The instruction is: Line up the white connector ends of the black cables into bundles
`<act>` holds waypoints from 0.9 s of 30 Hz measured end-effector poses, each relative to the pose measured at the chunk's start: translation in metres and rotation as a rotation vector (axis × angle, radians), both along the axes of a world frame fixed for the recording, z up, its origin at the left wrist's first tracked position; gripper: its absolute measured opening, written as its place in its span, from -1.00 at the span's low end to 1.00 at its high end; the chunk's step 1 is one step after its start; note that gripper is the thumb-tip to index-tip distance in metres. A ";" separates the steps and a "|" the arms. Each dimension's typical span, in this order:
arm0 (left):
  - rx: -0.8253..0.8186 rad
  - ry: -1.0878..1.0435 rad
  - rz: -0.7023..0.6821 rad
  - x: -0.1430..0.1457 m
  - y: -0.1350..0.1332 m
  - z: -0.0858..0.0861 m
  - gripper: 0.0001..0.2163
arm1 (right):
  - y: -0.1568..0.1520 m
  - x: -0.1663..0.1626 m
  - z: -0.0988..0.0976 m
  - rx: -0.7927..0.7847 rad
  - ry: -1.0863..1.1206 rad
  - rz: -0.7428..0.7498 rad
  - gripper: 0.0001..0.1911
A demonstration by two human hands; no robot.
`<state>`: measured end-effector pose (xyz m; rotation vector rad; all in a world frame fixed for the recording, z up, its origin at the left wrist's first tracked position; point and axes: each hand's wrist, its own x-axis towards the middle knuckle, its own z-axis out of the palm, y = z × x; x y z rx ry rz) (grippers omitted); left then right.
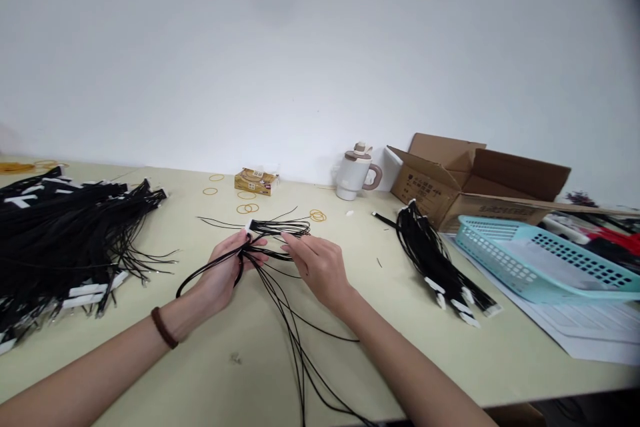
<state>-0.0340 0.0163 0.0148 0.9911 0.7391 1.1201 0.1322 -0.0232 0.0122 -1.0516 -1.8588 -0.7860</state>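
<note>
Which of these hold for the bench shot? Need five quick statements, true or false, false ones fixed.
1. The left hand holds black wires. True.
2. The mug stands to the left of the small yellow box. False: the mug stands to the right of the small yellow box.
3. The cardboard box is closed. False: the cardboard box has its flaps open.
4. Yellow rubber bands lie on the table. True.
5. The plastic basket is red. False: the plastic basket is light blue-green.
</note>
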 end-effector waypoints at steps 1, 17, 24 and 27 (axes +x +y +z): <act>-0.005 0.006 0.008 0.000 0.000 0.000 -0.82 | 0.000 0.001 0.000 0.003 0.012 -0.006 -0.82; -0.005 0.071 -0.027 0.001 -0.002 -0.003 -0.75 | 0.003 -0.001 -0.007 -0.066 0.064 0.064 -0.84; 0.005 0.081 -0.035 0.000 -0.002 -0.005 -0.74 | 0.001 -0.002 -0.007 -0.064 0.054 0.062 -0.83; -0.018 0.072 -0.046 0.000 -0.004 -0.003 -0.75 | 0.000 -0.004 -0.006 -0.059 0.045 0.072 -0.83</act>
